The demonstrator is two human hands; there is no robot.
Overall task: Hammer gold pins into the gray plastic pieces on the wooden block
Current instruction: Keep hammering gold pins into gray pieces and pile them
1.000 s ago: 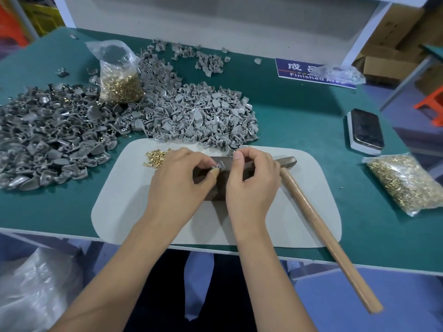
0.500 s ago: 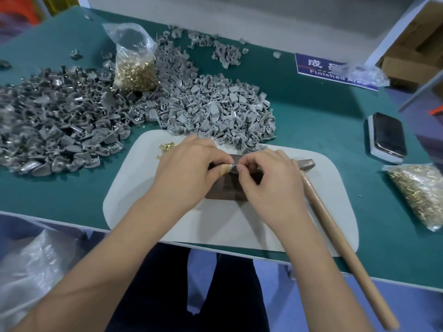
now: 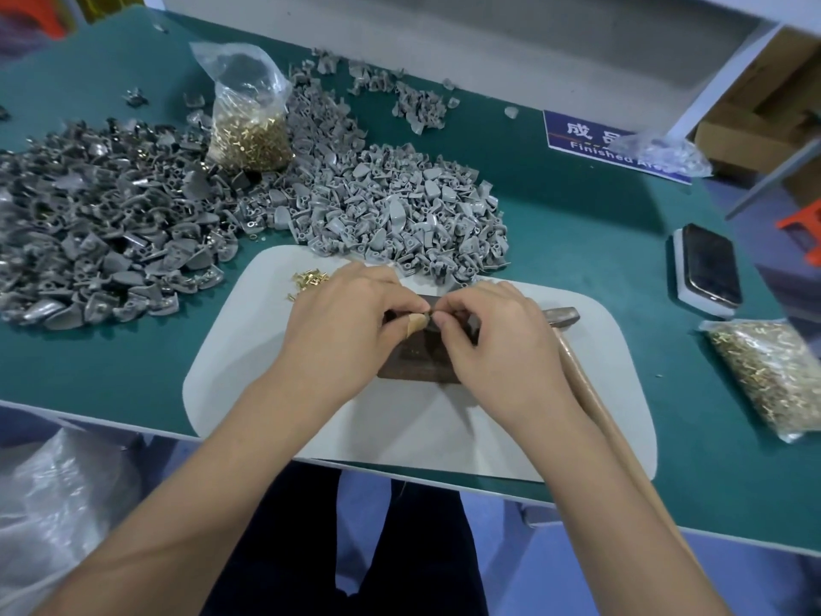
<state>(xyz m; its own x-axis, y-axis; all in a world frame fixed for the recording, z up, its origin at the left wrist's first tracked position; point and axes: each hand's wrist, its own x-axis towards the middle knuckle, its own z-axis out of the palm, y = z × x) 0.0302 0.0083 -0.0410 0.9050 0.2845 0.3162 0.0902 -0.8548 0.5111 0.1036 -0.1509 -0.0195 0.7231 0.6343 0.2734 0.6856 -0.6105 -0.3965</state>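
Both hands meet over the dark wooden block (image 3: 420, 364) on the white mat (image 3: 413, 429). My left hand (image 3: 342, 326) and my right hand (image 3: 493, 340) pinch a small gray plastic piece (image 3: 427, 314) between their fingertips, just above the block. Whether a pin is in it is hidden by the fingers. A few loose gold pins (image 3: 308, 280) lie on the mat behind my left hand. The hammer (image 3: 586, 393) lies on the mat to the right, its head (image 3: 562, 314) beside my right hand.
Two big heaps of gray plastic pieces (image 3: 391, 211) cover the green table's far left. A bag of gold pins (image 3: 249, 126) stands among them; another bag (image 3: 773, 375) lies at the right. A phone (image 3: 711, 271) rests at the right. A blue sign (image 3: 591, 142) is behind.
The hands have lowered the gray piece closer to the block and drawn their fingertips together. The camera has tilted, shifting the scene right.
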